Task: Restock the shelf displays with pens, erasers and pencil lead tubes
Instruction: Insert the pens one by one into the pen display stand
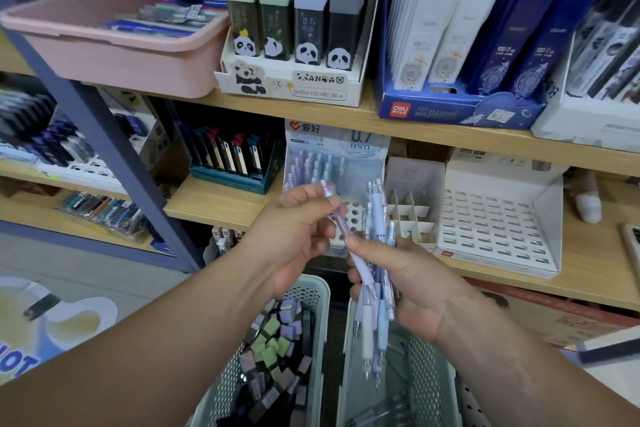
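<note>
The white cardboard panda carton (291, 88) on the upper shelf reads "PANDA" and "SH241-05 | HB | 36"; the dark blue carton (450, 113) beside it says "deli". Below, the pale lilac pen display card (336, 146) shows "0.7 mm". Before it, the left hand (294, 236) pinches one slim purple plastic pen (361, 268), while the right hand (412, 291) clasps a bundle of pastel blue and lilac pens (379, 218)
</note>
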The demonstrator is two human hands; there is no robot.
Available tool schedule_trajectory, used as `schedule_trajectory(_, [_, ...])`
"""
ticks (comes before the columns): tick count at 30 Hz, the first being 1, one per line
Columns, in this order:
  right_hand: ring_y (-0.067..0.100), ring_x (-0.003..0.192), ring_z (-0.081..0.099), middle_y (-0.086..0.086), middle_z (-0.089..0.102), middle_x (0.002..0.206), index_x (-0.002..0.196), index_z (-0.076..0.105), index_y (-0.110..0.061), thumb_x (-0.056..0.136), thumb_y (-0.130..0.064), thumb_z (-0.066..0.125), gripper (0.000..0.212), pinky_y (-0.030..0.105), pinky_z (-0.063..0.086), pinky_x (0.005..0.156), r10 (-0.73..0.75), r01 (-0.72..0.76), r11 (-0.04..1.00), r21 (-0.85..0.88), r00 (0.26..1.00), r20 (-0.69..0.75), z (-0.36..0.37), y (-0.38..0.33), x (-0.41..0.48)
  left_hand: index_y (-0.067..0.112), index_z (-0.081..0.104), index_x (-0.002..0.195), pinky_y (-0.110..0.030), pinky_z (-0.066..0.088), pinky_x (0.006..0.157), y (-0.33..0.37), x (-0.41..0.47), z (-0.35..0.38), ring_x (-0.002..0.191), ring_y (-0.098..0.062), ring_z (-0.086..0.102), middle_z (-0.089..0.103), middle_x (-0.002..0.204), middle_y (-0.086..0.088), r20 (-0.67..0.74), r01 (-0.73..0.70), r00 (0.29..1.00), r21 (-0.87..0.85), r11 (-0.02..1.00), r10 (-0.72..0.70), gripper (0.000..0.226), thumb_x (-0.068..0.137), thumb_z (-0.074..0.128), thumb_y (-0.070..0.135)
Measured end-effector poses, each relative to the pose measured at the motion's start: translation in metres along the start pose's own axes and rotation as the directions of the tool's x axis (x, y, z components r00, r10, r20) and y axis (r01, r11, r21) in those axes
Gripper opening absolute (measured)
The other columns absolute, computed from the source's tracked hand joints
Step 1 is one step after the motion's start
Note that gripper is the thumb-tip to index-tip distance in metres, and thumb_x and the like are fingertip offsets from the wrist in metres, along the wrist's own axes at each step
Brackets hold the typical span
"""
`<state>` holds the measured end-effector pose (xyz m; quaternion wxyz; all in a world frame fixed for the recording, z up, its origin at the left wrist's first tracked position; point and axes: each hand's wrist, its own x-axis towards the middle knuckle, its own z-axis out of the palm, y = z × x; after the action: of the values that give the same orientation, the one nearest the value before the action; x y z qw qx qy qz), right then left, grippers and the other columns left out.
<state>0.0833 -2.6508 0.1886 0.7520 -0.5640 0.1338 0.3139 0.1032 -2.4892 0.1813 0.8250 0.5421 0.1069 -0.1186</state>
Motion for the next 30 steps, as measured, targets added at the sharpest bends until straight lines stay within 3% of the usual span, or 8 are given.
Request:
schedule_trajectory(6, [0.012,0.054,0.064,-0.002,0.069,0.065,0.12,0.063,-0.007,0.072,-0.019,0.085,0.055,0.03,0.053,0.057,0.002,-0.001,1.0,0.013,0.999,-0.053,-0.003,0.001,0.003,0.01,0.063,0.118,-0.022,0.046,0.052,0.004,0.001,-0.005,0.059,-0.011,0.055,0.072,0.087,-0.005,-0.051,-0.069,0.996,-0.025,0.997,0.068,0.022,0.097,0.059,0.007])
schedule_trajectory(11, [0.01,0.05,0.065,-0.001,0.07,0.064,0.101,0.068,-0.009,0.081,-0.011,0.079,0.023,0.022,0.051,0.049,-0.013,0.013,1.0,0.0,0.998,-0.056,-0.007,0.003,0.0,0.011,0.064,0.099,-0.027,0.049,0.055,-0.002,0.005,0.005,0.058,-0.016,0.053,0.059,0.084,-0.011,-0.1,-0.125,0.984,0.21,0.97,0.148,0.007,0.097,0.063,0.018])
schedule_trajectory(13, [0.009,0.053,0.066,-0.002,0.071,0.067,0.1,0.069,-0.012,0.079,-0.014,0.081,0.024,0.025,0.051,0.055,-0.029,0.03,1.0,0.006,0.996,-0.081,-0.011,0.003,0.0,0.01,0.064,0.094,-0.029,0.05,0.057,-0.001,0.008,0.009,0.059,-0.017,0.054,0.059,0.08,-0.011,-0.108,-0.142,0.979,0.236,0.961,0.171,0.008,0.097,0.063,0.018])
schedule_trajectory(16, [0.014,0.062,0.064,0.001,0.071,0.075,0.109,0.066,-0.01,0.072,-0.013,0.087,0.043,0.035,0.05,0.073,-0.075,0.085,0.996,0.04,0.977,-0.198,-0.023,0.006,0.005,0.008,0.066,0.092,-0.034,0.056,0.063,0.005,0.014,0.014,0.063,-0.019,0.06,0.063,0.074,-0.009,-0.113,-0.222,0.957,0.302,0.927,0.266,0.011,0.099,0.061,0.015])
schedule_trajectory(18, [0.017,0.066,0.061,0.002,0.069,0.078,0.113,0.066,-0.008,0.072,-0.009,0.087,0.046,0.037,0.049,0.073,-0.086,0.107,0.992,0.064,0.957,-0.278,-0.033,0.006,0.008,0.009,0.068,0.095,-0.033,0.06,0.066,0.01,0.018,0.016,0.066,-0.019,0.065,0.068,0.076,-0.008,-0.143,-0.285,0.924,0.361,0.888,0.355,0.009,0.099,0.06,0.01])
schedule_trajectory(22, [0.017,0.065,0.059,0.002,0.067,0.074,0.092,0.069,-0.012,0.077,-0.004,0.081,0.021,0.035,0.047,0.068,-0.093,0.128,0.988,0.084,0.937,-0.337,-0.054,0.005,0.009,0.02,0.07,0.095,-0.038,0.061,0.068,0.012,0.029,0.013,0.077,-0.022,0.072,0.072,0.081,-0.002,-0.197,-0.366,0.828,0.52,0.772,0.525,0.012,0.096,0.062,0.01])
schedule_trajectory(24, [0.019,0.067,0.059,0.003,0.067,0.078,0.093,0.069,-0.014,0.077,-0.004,0.082,0.022,0.034,0.047,0.067,-0.091,0.127,0.989,0.082,0.933,-0.348,-0.061,0.006,0.008,0.024,0.07,0.091,-0.032,0.058,0.062,0.013,0.034,0.013,0.072,-0.016,0.069,0.072,0.077,0.006,-0.202,-0.39,0.785,0.575,0.72,0.586,0.014,0.094,0.066,0.012])
schedule_trajectory(30, [0.018,0.069,0.06,0.001,0.068,0.075,0.107,0.066,-0.008,0.074,-0.002,0.082,0.037,0.033,0.046,0.066,-0.109,0.146,0.986,0.083,0.933,-0.344,-0.073,0.005,0.0,0.036,0.066,0.084,-0.021,0.052,0.066,0.011,0.044,0.024,0.061,0.005,0.057,0.065,0.068,0.02,-0.126,-0.375,0.692,0.778,0.503,0.711,0.022,0.09,0.07,0.015])
